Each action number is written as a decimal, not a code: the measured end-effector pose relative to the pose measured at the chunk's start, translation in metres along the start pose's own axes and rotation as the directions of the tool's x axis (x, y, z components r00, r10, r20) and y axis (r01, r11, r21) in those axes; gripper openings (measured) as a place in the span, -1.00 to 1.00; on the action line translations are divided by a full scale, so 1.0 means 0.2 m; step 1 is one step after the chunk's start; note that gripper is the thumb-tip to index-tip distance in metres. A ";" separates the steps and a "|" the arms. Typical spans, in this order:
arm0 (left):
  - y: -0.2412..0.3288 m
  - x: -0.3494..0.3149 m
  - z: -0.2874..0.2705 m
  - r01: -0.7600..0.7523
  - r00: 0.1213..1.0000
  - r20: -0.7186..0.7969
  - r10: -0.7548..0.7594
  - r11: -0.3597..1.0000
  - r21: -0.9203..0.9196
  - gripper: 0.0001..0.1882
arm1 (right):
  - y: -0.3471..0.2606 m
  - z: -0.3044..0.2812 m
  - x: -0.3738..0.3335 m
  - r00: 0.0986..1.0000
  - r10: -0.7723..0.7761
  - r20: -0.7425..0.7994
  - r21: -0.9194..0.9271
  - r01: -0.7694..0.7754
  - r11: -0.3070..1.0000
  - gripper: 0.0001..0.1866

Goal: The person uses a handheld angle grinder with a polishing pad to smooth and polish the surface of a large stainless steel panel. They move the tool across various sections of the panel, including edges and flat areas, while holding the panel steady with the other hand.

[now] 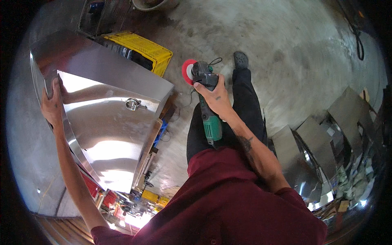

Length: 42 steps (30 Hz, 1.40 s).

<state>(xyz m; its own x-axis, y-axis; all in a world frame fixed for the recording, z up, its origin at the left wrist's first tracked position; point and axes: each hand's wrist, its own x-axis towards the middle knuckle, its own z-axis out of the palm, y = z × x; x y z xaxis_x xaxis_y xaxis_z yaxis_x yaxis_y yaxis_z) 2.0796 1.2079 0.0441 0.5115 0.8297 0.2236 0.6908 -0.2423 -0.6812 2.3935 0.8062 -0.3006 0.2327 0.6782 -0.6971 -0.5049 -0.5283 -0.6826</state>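
My right hand point(215, 97) is closed round the body of a green and black angle grinder point(211, 124), held in front of my legs. A red disc point(188, 72) with a pale centre is fitted at its head, facing left and clear of the metal. On my left stands a large shiny sheet-metal box point(110, 122). A round metal ring fitting point(132, 104) sits on its bright panel. My left hand point(52, 104) grips the far left edge of that panel, thumb on top and the other fingers partly hidden.
A yellow plastic crate point(141, 45) with dark items stands beyond the box. Several metal sheets point(288, 151) lean at the right, near a heap of scraps point(353, 188). Beneath the box's right side are a wooden support and a blue object point(161, 132). A round tub point(149, 3) sits far off.
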 end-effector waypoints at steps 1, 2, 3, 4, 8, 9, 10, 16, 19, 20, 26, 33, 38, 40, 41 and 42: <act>0.00 0.00 0.00 0.025 1.000 0.008 -0.025 0.999 -0.023 0.04 | 0.02 0.03 -0.01 1.000 -0.005 -0.029 0.034 0.006 0.999 -0.07; 0.01 0.01 0.01 0.008 1.000 0.011 -0.008 0.999 -0.031 0.08 | 0.04 0.07 -0.03 0.999 -0.016 -0.044 0.068 0.019 0.997 -0.07; 0.01 0.01 0.00 0.040 0.999 0.029 -0.039 0.998 -0.056 0.07 | 0.06 0.10 -0.05 0.998 -0.012 -0.057 0.100 0.017 0.995 -0.07; 0.02 0.01 -0.01 0.028 0.999 0.041 -0.025 0.998 -0.061 0.06 | 0.09 0.13 -0.08 0.997 -0.022 -0.070 0.143 0.032 0.989 -0.07; 0.06 0.00 -0.08 0.006 0.999 0.050 0.002 0.988 -0.151 -0.04 | 0.14 0.19 -0.20 0.993 0.016 -0.117 0.281 0.018 0.960 -0.08; 0.07 -0.01 -0.10 -0.050 0.999 0.005 0.052 0.985 -0.165 -0.06 | 0.14 0.19 -0.22 0.988 -0.010 -0.151 0.266 0.050 0.963 -0.06; 0.08 -0.01 -0.12 -0.008 0.999 0.037 0.014 0.989 -0.146 -0.07 | 0.13 0.18 -0.24 0.982 -0.042 -0.182 0.245 0.087 0.966 -0.04; 0.09 -0.02 -0.20 0.009 1.000 0.002 -0.009 0.990 -0.138 -0.15 | -0.04 0.07 -0.30 0.986 -0.124 -0.111 0.185 0.143 0.972 -0.02; 0.11 0.00 -0.20 -0.029 1.000 -0.002 0.029 0.985 -0.171 -0.16 | -0.13 0.02 -0.21 0.990 -0.134 -0.042 0.127 0.138 0.982 0.00; 0.11 0.01 -0.19 -0.052 0.998 -0.029 0.047 0.980 -0.190 -0.17 | -0.16 0.01 -0.16 0.992 -0.126 -0.017 0.080 0.127 0.989 0.00; 0.09 0.02 -0.12 -0.021 1.000 0.010 0.024 0.970 -0.244 -0.21 | -0.24 0.02 0.00 0.981 -0.133 0.141 -0.031 0.139 0.990 0.00; -0.01 0.03 -0.03 -0.182 0.983 -0.061 0.176 0.975 -0.128 -0.22 | -0.25 0.05 0.00 0.981 -0.105 0.162 -0.073 0.118 0.990 -0.04; 0.06 0.02 -0.08 -0.103 0.994 -0.058 0.092 0.968 -0.228 -0.22 | -0.26 0.06 0.00 0.981 -0.113 0.159 -0.057 0.123 0.991 -0.05; 0.09 0.02 -0.10 -0.072 0.997 -0.034 0.066 0.979 -0.192 -0.24 | -0.27 0.07 0.00 0.983 -0.093 0.158 -0.074 0.106 0.992 -0.05; 0.10 0.02 -0.11 -0.034 0.999 -0.011 0.033 0.984 -0.176 -0.26 | -0.28 0.07 0.00 0.983 -0.085 0.162 -0.085 0.100 0.991 -0.05; 0.11 0.02 -0.12 -0.001 1.000 0.006 0.002 0.989 -0.147 -0.29 | -0.29 0.07 0.00 0.983 -0.076 0.166 -0.096 0.093 0.991 -0.05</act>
<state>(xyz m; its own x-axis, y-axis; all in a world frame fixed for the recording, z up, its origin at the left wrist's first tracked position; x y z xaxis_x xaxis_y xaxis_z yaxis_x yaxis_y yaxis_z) 2.1092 1.1945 0.0462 0.5098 0.8323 0.2179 0.7577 -0.3144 -0.5719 2.4117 0.8429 -0.2581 0.1291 0.7921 -0.5966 -0.3991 -0.5092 -0.7625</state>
